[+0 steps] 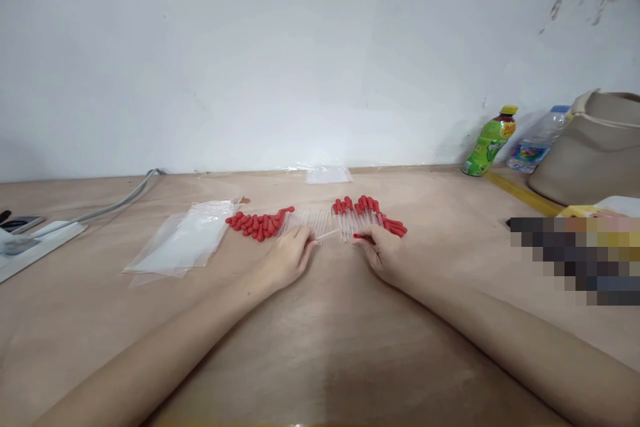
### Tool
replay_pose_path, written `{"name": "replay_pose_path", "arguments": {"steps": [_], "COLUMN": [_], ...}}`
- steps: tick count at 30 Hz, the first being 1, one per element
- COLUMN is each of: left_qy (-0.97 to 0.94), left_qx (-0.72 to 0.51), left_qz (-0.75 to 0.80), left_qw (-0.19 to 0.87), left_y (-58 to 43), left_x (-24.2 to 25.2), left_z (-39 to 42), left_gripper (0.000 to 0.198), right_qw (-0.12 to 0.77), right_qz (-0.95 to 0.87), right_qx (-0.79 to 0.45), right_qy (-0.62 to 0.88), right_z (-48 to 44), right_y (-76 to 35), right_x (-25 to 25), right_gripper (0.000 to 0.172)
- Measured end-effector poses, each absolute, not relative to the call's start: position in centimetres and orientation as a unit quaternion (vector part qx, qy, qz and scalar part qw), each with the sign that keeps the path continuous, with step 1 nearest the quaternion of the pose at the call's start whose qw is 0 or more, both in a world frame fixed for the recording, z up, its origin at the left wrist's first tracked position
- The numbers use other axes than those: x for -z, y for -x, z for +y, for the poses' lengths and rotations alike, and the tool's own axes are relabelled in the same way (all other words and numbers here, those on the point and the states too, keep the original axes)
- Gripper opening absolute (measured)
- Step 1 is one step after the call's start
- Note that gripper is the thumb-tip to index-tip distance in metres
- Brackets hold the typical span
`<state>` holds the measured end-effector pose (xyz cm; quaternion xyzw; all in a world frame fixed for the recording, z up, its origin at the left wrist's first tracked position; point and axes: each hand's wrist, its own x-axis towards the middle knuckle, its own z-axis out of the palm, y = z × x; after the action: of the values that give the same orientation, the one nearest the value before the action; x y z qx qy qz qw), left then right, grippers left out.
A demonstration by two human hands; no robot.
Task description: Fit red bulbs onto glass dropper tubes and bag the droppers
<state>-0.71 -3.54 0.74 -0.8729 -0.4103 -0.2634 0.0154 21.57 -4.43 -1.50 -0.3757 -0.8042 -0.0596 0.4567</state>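
My left hand (293, 257) is closed on a thin clear dropper tube (329, 235) that points right. A small red rubber bulb (357, 236) is pinched in the fingers of my right hand (383, 250), a short gap away from the tube. Behind my left hand lies a row of clear tubes (315, 219). To its left is a pile of loose red rubber bulbs (257, 223). Several droppers with red bulbs on clear tubes (356, 210) lie just behind my right hand, and more red bulbs (395, 225) show beside it.
Clear plastic bags (185, 240) lie at the left, another bag (329, 175) near the wall. A grey cable (117, 201) runs along the left. At the right stand a green bottle (489, 143), a water bottle (537, 143) and a beige bag (590, 147). A blurred patch covers the right edge.
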Motion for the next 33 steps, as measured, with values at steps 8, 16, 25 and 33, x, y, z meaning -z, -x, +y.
{"name": "replay_pose_path", "arguments": {"steps": [8,16,25,33], "left_qy": [0.88,0.892,0.908,0.917], "left_qx": [0.338,0.319,0.312,0.335], "left_qz": [-0.332,-0.319,-0.28,-0.216], "left_qw": [-0.019,-0.019,0.008,0.017], "left_y": [1.9,1.6,1.9,2.2], "left_x": [1.3,1.5,1.7,2.4], "left_z": [-4.2,-4.2,-4.1,-3.8], "left_gripper": [0.022,0.023,0.032,0.048], "right_qw": [0.415,0.425,0.425,0.445], "right_qz": [-0.841,-0.846,-0.853,-0.854], "right_qx": [0.006,-0.03,-0.029,-0.054], "right_qy": [0.348,0.322,0.302,0.265], "right_z": [-5.1,-5.1,-5.3,-4.9], "right_y": [-20.9,-20.9,-21.1,-21.3], "right_x": [1.4,1.4,1.1,1.7], "right_gripper": [0.018,0.019,0.016,0.016]}}
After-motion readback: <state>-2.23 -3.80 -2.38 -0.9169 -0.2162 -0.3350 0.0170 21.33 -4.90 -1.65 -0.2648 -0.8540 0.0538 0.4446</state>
